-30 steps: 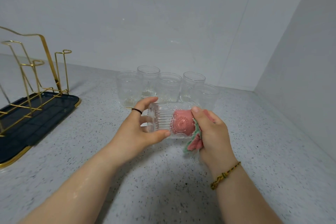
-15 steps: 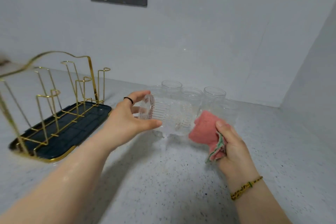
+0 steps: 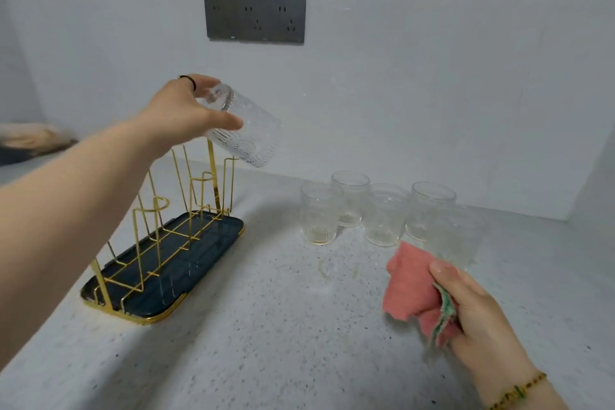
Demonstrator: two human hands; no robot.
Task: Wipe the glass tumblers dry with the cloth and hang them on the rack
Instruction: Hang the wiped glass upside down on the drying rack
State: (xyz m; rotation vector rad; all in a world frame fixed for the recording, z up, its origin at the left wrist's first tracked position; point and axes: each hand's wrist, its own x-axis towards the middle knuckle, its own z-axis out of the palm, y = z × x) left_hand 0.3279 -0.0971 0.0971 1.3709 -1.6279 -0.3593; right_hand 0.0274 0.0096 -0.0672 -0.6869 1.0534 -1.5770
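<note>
left hand (image 3: 186,113) was wrapped round the glass (image 3: 246,133), up over the far pegs (image 3: 229,176) of the rack (image 3: 159,318) | glass tilted, mouth down and rightward, base by the palm; pegs sat just below-left of the mouth | right hand (image 3: 476,316) clutched the cloth (image 3: 412,289) near the spare glasses (image 3: 386,213), well away

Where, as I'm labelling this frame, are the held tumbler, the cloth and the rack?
held tumbler (image 3: 256,143): head view, ribbed side wall.
cloth (image 3: 409,283): head view, pink face.
rack (image 3: 213,236): head view, dark tray base.
</note>
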